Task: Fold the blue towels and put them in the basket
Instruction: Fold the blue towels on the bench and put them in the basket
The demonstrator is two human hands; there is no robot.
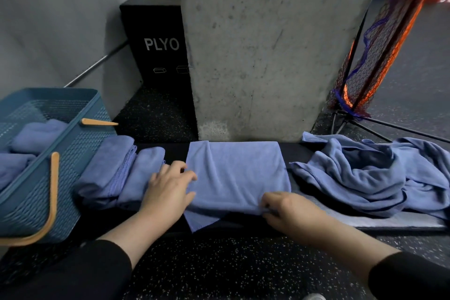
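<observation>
A half-folded blue towel (233, 175) lies flat on a dark bench in front of me. My left hand (170, 190) rests on its left edge, fingers spread and pressing down. My right hand (285, 209) pinches the towel's near right corner. Two folded blue towels (119, 173) lie side by side just left of it. The blue plastic basket (73, 151) with tan handles stands at the far left, with folded towels (36, 136) inside. A heap of unfolded blue towels (372, 175) lies at the right.
A concrete pillar (267, 44) rises right behind the bench. A black PLYO box (158, 39) stands behind at the left. A netted stand with metal legs (365, 80) is at the right. Speckled rubber floor (219, 268) lies below my arms.
</observation>
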